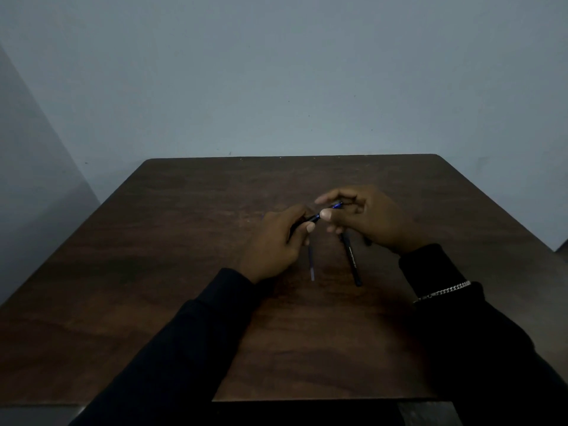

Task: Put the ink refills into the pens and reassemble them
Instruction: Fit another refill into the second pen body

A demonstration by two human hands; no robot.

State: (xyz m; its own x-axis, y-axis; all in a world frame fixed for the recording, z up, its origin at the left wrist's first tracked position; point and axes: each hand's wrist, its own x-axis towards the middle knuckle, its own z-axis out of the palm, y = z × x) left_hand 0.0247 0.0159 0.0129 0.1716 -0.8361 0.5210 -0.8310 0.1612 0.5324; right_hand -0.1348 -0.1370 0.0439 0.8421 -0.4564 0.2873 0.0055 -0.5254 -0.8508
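Both hands meet above the middle of the dark wooden table (172, 272). My left hand (273, 244) grips a dark pen barrel (312, 218) that points up and to the right. My right hand (365, 216) pinches a blue refill (337, 206) at the barrel's open end. Below the hands a second ink refill (311, 265) lies loose on the table, thin and pale. A black pen body with white lettering (352, 259) lies to its right, partly under my right hand.
A silver chain bracelet (442, 292) sits on the right wrist over a dark sleeve. The table's far edge meets a plain grey-blue wall (276, 87). The near table edge runs just under my forearms.
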